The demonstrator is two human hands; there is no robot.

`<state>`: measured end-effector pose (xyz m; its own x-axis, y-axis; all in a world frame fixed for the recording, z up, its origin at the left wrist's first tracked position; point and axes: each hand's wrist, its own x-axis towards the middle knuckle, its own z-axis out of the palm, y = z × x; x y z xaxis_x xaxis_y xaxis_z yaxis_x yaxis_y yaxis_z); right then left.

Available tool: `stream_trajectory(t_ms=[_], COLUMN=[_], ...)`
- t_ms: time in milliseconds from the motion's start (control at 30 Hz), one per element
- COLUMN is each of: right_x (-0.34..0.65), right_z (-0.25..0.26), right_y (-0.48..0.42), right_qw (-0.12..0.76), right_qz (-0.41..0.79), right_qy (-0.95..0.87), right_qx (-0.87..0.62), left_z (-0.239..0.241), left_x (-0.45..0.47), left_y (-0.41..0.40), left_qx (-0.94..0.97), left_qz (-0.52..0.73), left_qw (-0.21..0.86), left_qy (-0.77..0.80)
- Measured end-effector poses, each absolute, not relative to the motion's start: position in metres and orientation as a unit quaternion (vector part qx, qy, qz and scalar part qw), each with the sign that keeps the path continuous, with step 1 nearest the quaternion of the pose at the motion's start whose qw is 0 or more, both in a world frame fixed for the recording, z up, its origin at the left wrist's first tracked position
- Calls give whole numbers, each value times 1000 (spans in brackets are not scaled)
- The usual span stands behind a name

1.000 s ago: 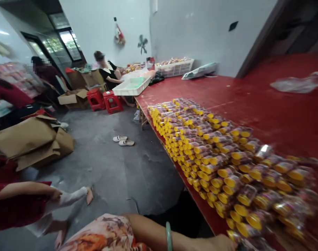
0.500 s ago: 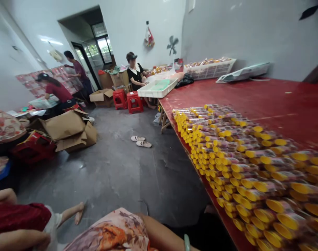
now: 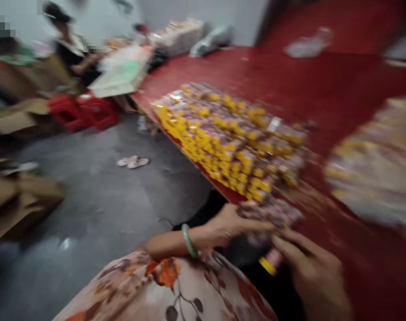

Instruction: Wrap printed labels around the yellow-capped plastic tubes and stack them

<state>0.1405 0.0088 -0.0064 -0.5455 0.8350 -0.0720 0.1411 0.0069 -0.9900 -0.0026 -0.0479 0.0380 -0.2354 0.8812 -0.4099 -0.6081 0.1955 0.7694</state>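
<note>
My left hand, with a pale green bangle at the wrist, is closed on a small bunch of purplish-brown tubes at the table edge. My right hand meets it from the right. Its thumb and fingers pinch a short tube with a yellow end, which points down towards my lap. Both hands are smeared by motion, so the exact finger contact is hard to see. Just beyond them lies a wide stack of similar yellow-ended tubes, their ends facing the table's left edge.
On the red table, a blurred bulky clear bag lies at right and a crumpled plastic bag farther back. A white tray sits at the far corner near a seated person. Red stools, slippers and cartons are on the floor.
My view has swung right and down. Both hands have come into view with tubes in them; before, only a forearm with the bangle showed. The stack now appears farther left.
</note>
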Motion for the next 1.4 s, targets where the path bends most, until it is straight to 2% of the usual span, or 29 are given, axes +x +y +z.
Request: stream_trajectory(t_ms=[100, 267, 367, 467, 533, 667, 733, 933, 1033, 1167, 1233, 1300, 1400], right_x=[178, 181, 183, 188, 193, 205, 208, 211, 218, 219, 212, 203, 193], right_z=[-9, -4, 1, 3, 1, -8, -14, -9, 0, 6, 8, 8, 7], right_y=[2, -2, -5, -8, -12, -25, -31, -29, -21, -18, -19, -20, -23], right_qw=[295, 367, 411, 415, 374, 185, 120, 96, 179, 425, 509, 538, 537], right_qz=[597, 690, 694, 693, 701, 684, 645, 552, 533, 532, 532, 531, 529], right_qy=[-580, -486, -461, -464, -494, -643, -718, -811, -794, -643, -575, -547, -530], right_qx=[-469, -391, -369, -364, -355, -290, -232, -169, -232, -352, -356, -358, -388], left_z=[21, 10, 10, 10, 11, 13, 13, 11, 11, 11, 11, 12, 13], left_x=[2, 0, 4, 5, 4, 4, 6, 13, 16, 18, 18, 16, 14], left_y=[-38, -25, -25, -24, -23, -24, -25, -24, -23, -21, -20, -21, -22], left_qx=[161, 132, 105, 86, 86, 97, 107, 132, 122, 102, 97, 96, 92], left_qz=[589, 604, 611, 610, 599, 590, 596, 631, 633, 627, 612, 588, 570], left_qw=[638, 630, 627, 617, 621, 635, 640, 611, 603, 610, 628, 650, 656], left_qy=[469, 470, 472, 490, 498, 490, 473, 459, 471, 475, 471, 472, 486])
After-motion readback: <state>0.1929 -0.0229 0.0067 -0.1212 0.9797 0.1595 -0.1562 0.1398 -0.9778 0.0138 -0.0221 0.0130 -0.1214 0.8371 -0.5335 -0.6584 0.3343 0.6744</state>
